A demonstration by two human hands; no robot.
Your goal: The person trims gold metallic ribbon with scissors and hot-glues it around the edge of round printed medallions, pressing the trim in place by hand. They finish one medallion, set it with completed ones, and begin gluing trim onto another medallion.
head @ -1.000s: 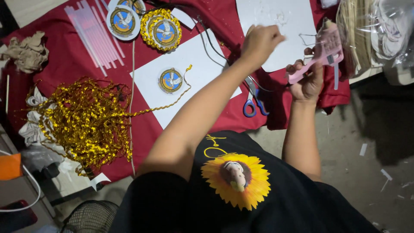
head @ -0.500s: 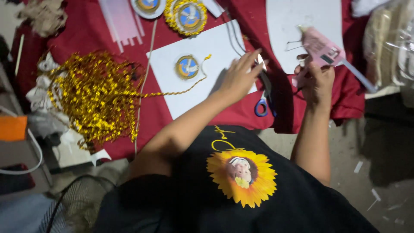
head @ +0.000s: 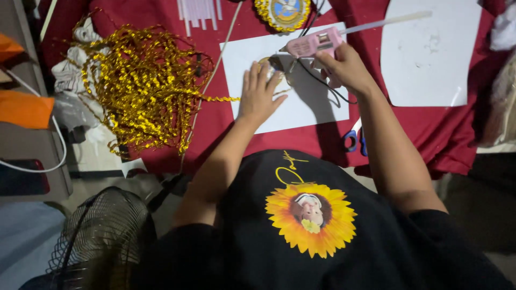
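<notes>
The left hand (head: 259, 94) lies flat and released on a round badge (head: 267, 64) on the white sheet (head: 301, 102) near the tabletop's far edge, the right hand (head: 344, 67) grasps the pink glue gun (head: 314, 44), so gluing seems underway, needing a steady nozzle at the badge's rim.

One pink glue gun (head: 314, 44), two white paper sheets (head: 306, 107) (head: 430, 59), one heap of gold curled ribbon (head: 142, 80), one gold-trimmed round badge (head: 283, 12), one pair of blue-handled scissors (head: 356, 140), one black wire fan (head: 102, 231)
</notes>
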